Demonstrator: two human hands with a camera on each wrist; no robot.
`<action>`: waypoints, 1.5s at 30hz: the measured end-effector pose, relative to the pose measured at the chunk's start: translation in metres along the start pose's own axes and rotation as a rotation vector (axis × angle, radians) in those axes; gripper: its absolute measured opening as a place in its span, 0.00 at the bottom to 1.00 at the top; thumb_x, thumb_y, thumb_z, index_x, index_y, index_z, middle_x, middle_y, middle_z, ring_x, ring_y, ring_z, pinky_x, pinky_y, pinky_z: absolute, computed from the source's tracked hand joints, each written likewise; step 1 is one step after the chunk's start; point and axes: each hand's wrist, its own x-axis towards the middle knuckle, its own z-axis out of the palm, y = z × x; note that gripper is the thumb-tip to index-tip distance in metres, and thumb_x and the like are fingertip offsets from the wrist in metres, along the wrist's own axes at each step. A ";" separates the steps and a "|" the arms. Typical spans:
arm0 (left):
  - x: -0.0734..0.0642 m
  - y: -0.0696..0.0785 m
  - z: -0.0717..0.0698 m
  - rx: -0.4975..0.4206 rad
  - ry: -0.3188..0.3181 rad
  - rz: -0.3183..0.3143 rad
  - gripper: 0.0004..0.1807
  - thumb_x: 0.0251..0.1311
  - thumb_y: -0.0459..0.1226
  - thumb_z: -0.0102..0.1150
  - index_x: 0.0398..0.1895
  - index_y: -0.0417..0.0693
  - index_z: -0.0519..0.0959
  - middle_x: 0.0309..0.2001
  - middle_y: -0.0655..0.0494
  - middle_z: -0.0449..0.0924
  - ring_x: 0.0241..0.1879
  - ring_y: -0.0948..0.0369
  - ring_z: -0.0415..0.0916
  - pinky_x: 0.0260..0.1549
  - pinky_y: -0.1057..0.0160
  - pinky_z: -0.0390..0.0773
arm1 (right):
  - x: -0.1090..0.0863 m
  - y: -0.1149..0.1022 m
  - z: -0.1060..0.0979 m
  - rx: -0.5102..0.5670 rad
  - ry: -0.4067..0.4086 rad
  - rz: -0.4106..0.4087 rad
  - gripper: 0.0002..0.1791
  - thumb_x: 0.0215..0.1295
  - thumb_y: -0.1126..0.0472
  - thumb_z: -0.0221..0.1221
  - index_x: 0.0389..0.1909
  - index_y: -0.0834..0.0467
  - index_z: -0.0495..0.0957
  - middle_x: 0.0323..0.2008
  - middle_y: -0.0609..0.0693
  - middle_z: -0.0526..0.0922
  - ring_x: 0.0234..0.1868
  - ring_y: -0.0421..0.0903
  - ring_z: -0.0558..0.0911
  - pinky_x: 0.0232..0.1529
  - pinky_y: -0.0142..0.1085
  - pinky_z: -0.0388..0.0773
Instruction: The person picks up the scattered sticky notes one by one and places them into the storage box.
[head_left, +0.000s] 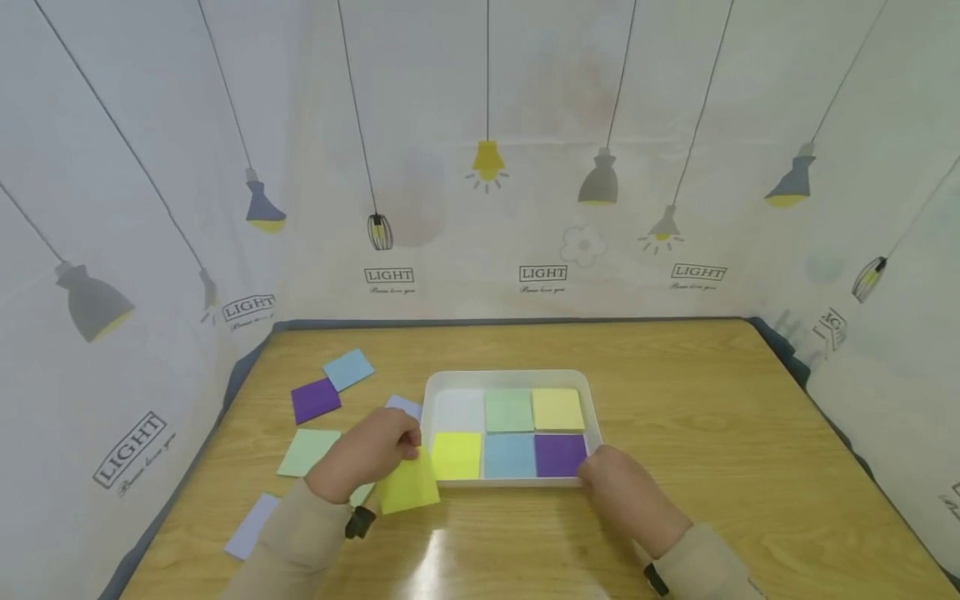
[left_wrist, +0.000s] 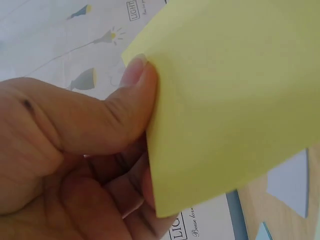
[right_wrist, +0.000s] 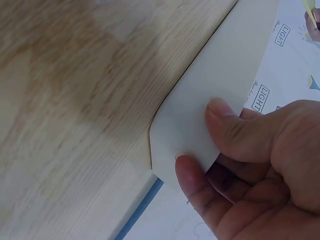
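Observation:
My left hand [head_left: 372,450] pinches a yellow sticky note [head_left: 408,483] by its edge, with the thumb on the near face in the left wrist view. That note hangs tilted just left of the white tray [head_left: 512,483]. At the tray's front right corner, my right hand [head_left: 633,498] grips the outer wall with thumb and fingers. Inside the tray, a bright yellow note [head_left: 457,456], a blue note [head_left: 510,456] and a purple note [head_left: 560,456] form the front row. Behind them lie a green note [head_left: 508,411] and a pale yellow note [head_left: 557,409]; the back left spot shows bare tray floor.
Left of the tray, loose notes lie on the wooden table [head_left: 697,400]: blue [head_left: 348,369], purple [head_left: 315,400], green [head_left: 307,452] and lavender [head_left: 252,527]. Another lavender note [head_left: 403,407] is partly behind my left hand. A lamp-printed cloth [head_left: 450,317] surrounds the table.

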 end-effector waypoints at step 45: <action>0.088 0.025 0.001 0.157 -0.194 -0.013 0.07 0.62 0.34 0.67 0.26 0.47 0.82 0.32 0.58 0.81 0.32 0.60 0.72 0.37 0.61 0.78 | 0.002 0.003 0.001 0.004 -0.014 0.001 0.07 0.56 0.72 0.67 0.22 0.60 0.83 0.21 0.50 0.78 0.24 0.42 0.74 0.29 0.37 0.80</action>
